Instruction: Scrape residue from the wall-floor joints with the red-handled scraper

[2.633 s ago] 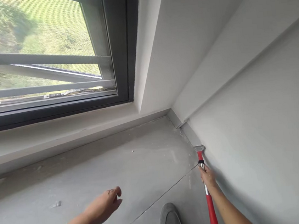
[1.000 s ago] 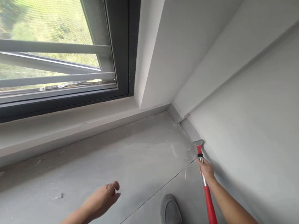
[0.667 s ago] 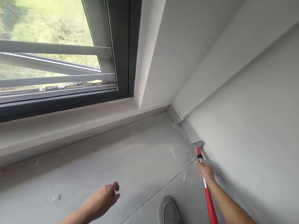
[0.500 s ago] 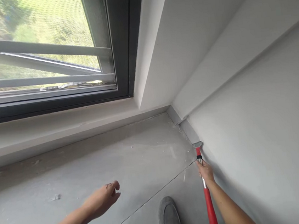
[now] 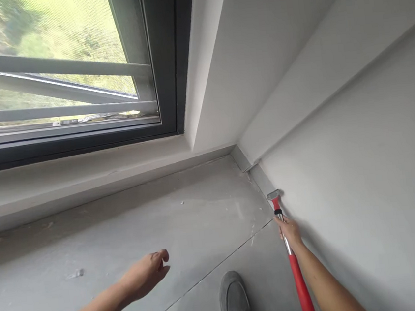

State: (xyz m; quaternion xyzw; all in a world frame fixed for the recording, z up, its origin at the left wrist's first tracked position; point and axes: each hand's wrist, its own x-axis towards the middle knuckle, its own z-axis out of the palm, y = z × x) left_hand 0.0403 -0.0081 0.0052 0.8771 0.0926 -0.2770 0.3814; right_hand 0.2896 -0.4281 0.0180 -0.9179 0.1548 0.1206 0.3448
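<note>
My right hand (image 5: 289,230) grips the metal shaft of a red-handled scraper (image 5: 298,277). Its flat metal blade (image 5: 274,194) rests against the grey skirting strip (image 5: 262,178) where the floor meets the right-hand wall. My left hand (image 5: 146,275) hangs in the air over the grey floor tiles (image 5: 171,238), fingers loosely curled, holding nothing. My grey shoe (image 5: 234,301) stands on the floor between the two arms.
A dark-framed window (image 5: 168,60) with a mesh screen runs along the far wall above a low grey ledge (image 5: 84,181). White flecks of debris (image 5: 75,274) lie on the tiles. A white wall (image 5: 360,169) closes the right side.
The scraper blade has slid a little farther along the skirting toward the corner, and my right hand followed it. My left hand has stayed nearly still over the floor.
</note>
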